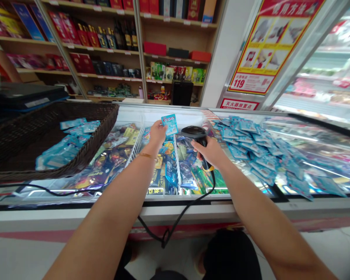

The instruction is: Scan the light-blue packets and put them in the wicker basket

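Observation:
Between the thumb and fingers of my left hand (158,134) is a small light-blue packet (170,124), its printed face turned toward me. My right hand (208,151) grips the handle of a black barcode scanner (195,132), whose head points left at the packet without touching it. From the handle a black cable (189,204) loops down past the freezer's front edge. Right of the scanner, a large heap of similar blue packets (253,144) lies on the glass top. Several more blue packets (61,151) rest in a brown wicker basket (105,120) at the left.
Under both hands, a chest freezer (175,210) holds bagged goods in wire-divided sections. Shelves (105,48) with bottles and boxes line the back wall. A red and yellow poster (270,46) hangs at the right. Another person's arm (4,58) shows at the far left.

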A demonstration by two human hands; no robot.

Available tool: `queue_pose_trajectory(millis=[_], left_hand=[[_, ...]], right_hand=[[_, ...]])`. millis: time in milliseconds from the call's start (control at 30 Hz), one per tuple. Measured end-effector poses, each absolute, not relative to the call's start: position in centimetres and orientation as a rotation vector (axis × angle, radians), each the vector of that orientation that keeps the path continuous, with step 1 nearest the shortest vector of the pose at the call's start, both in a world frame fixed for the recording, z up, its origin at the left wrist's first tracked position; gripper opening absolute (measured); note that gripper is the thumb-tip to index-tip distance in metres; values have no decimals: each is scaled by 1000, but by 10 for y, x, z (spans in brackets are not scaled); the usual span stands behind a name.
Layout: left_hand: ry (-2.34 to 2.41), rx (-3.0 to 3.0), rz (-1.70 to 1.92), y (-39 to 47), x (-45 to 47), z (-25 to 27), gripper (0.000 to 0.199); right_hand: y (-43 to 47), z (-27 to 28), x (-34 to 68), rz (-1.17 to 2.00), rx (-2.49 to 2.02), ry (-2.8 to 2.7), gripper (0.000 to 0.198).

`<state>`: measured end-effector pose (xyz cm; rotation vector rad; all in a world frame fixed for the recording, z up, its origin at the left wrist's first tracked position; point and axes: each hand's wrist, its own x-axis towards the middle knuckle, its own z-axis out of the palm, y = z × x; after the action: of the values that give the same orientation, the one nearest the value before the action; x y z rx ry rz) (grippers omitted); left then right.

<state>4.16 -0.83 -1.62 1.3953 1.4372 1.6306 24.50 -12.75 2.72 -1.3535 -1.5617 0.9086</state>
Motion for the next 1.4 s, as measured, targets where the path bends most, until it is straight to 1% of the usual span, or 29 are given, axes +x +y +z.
queue_pose_trajectory(millis=[167,400,667,833,967,1067,1167,1400], left_hand=[[1306,1206,1683,-6,38,-19,24],[1213,1110,1718,-5,39,-18,23],[1217,1046,1700,-4,39,-20,28],[1237,981,1674,-11,43,-16,31],[1259,899,1657,-20,55,-8,28],[1268,848,1624,-22,72,1,28],[1233,846,1548,-17,102,16,32],[1063,993,1333,2,227,58,45]], right_hand=[[-135,36,241,890,-1410,-1602,24],[-136,39,242,837,-1488,-1669,21],[-136,37,243,843,-1493,-1681,22],[-131,31,244,869,-1440,-1596,23],[-126,33,249,884,-1359,-1501,22],[-124,39,266,886,-1304,-1423,23],[-123,46,301,864,-1289,-1355,24],[-138,61,415,732,-1424,-1090,24]])
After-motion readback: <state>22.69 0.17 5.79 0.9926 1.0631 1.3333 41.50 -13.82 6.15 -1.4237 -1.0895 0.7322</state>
